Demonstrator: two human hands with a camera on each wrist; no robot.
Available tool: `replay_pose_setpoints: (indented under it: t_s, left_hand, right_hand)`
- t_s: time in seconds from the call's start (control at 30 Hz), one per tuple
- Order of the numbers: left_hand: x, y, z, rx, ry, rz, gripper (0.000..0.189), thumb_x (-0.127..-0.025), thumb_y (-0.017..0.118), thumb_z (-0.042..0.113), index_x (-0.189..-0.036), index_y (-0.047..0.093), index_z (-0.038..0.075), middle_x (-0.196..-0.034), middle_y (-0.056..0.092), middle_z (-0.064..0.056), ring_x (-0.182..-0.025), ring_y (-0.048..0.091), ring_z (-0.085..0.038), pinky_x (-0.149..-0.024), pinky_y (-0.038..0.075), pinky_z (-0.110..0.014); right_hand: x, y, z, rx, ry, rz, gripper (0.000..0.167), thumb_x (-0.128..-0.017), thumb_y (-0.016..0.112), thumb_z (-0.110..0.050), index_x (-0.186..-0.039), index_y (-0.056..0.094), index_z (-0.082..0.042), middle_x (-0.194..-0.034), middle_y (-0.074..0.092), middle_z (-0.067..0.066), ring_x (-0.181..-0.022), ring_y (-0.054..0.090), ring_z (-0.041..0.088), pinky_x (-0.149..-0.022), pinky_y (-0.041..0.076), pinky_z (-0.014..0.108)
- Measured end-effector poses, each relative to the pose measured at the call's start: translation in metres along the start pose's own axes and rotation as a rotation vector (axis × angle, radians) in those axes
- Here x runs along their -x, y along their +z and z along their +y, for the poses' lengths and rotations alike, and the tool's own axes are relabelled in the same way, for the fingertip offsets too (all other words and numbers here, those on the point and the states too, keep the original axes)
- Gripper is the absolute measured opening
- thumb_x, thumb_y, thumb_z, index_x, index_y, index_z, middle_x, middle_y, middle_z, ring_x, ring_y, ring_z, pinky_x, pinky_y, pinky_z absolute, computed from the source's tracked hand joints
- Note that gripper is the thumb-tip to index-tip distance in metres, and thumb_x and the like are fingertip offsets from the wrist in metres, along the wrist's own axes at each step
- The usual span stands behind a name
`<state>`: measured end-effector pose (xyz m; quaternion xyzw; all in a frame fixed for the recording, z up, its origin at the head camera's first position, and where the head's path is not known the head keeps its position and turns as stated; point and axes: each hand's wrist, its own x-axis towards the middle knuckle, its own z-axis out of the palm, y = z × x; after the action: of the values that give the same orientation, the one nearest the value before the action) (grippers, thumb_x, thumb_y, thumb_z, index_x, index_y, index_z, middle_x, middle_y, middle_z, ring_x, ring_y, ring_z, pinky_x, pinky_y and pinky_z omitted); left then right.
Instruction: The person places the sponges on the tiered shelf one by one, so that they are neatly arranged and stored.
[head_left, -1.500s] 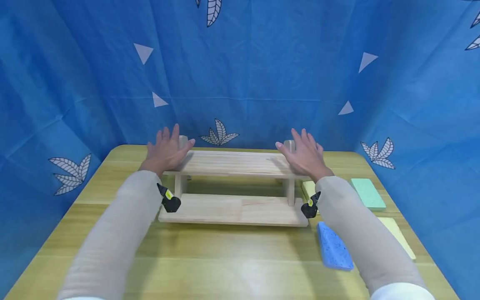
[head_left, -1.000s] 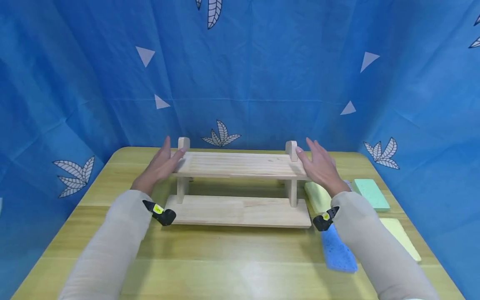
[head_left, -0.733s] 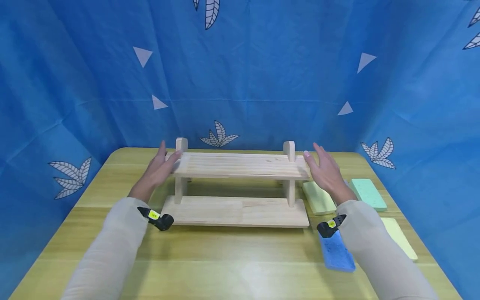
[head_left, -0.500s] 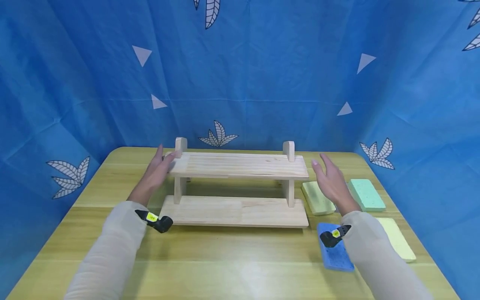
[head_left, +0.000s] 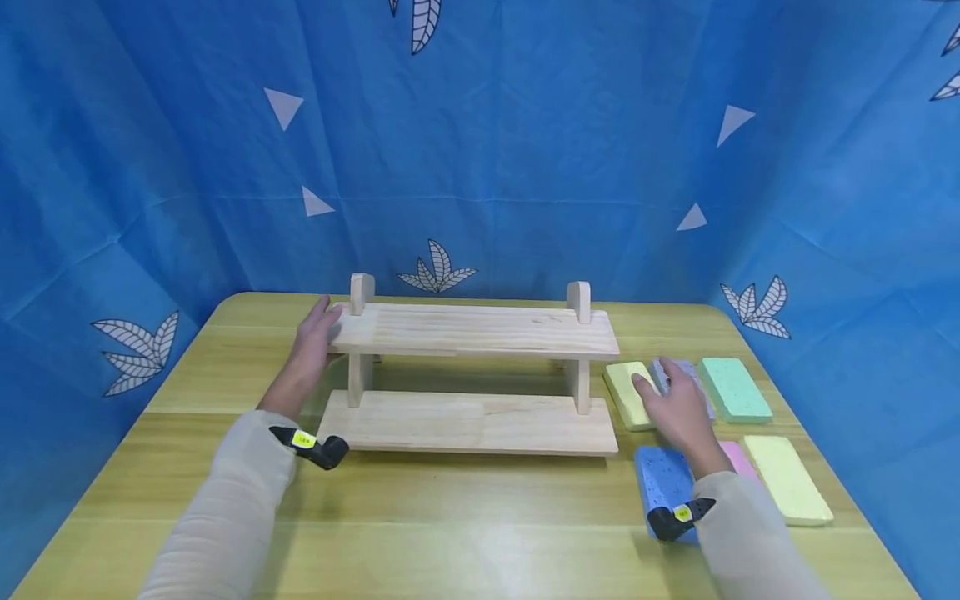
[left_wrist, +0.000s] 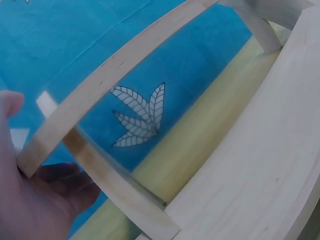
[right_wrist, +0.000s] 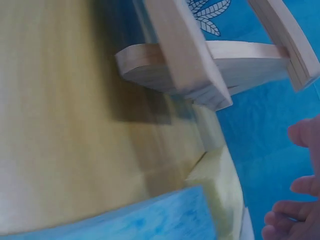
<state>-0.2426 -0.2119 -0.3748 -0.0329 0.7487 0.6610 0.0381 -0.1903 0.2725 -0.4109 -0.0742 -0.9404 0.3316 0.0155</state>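
Note:
A two-tier wooden shelf (head_left: 472, 331) of pale bare wood stands upright on the table. My left hand (head_left: 303, 354) holds the left end of its upper board; in the left wrist view the thumb is above the board and the fingers curl below it. My right hand (head_left: 684, 417) is over the sponges at the right, fingers apart and holding nothing. Its fingertips overlap a greyish-purple sponge (head_left: 697, 385) in the head view, and its thumb is close to a yellow sponge (head_left: 627, 395). The right wrist view shows those fingers relaxed at its right edge.
Around the right hand lie a green sponge (head_left: 737, 389), a blue sponge (head_left: 662, 477), a partly hidden pink sponge (head_left: 738, 457) and a pale yellow sponge (head_left: 787, 481). A blue curtain (head_left: 487, 150) hangs behind the wooden table (head_left: 450, 525).
Both hands were spread over the shelf's upper ends. My left hand has slid down to the board's left end, while the right has left the shelf and come back over the sponges.

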Motion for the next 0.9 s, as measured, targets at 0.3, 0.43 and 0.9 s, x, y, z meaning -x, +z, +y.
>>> replay_pose_setpoints:
  t_s: [0.3, 0.43, 0.9]
  left_hand:
    - [0.002, -0.001, -0.004, 0.212, -0.022, 0.004, 0.058, -0.101, 0.026, 0.03, -0.152, 0.004, 0.014, -0.157, 0.003, -0.015, -0.142, 0.014, -0.032, -0.116, 0.018, -0.045]
    - [0.002, -0.001, -0.009, 0.271, 0.009, -0.004, 0.057, -0.102, 0.027, 0.026, -0.152, 0.004, 0.011, -0.156, 0.006, -0.018, -0.142, 0.016, -0.034, -0.116, 0.018, -0.046]
    - [-0.002, 0.004, -0.021, 0.324, 0.019, -0.013, 0.055, -0.101, 0.025, 0.021, -0.15, 0.01, 0.0, -0.149, 0.017, -0.026, -0.136, 0.025, -0.033, -0.115, 0.022, -0.043]
  right_hand:
    - [0.014, 0.012, 0.014, 0.065, 0.024, -0.026, 0.075, -0.095, 0.046, -0.045, -0.141, 0.028, 0.01, -0.141, 0.033, 0.035, -0.13, 0.03, 0.051, -0.105, 0.028, 0.06]
    - [0.015, 0.017, 0.017, 0.075, 0.009, 0.002, 0.072, -0.094, 0.051, -0.041, -0.139, 0.032, 0.012, -0.139, 0.035, 0.036, -0.13, 0.029, 0.051, -0.106, 0.027, 0.06]
    - [0.019, 0.034, 0.023, 0.193, -0.073, 0.112, 0.064, -0.087, 0.06, -0.029, -0.126, 0.044, 0.018, -0.131, 0.036, 0.041, -0.118, 0.032, 0.058, -0.097, 0.028, 0.064]
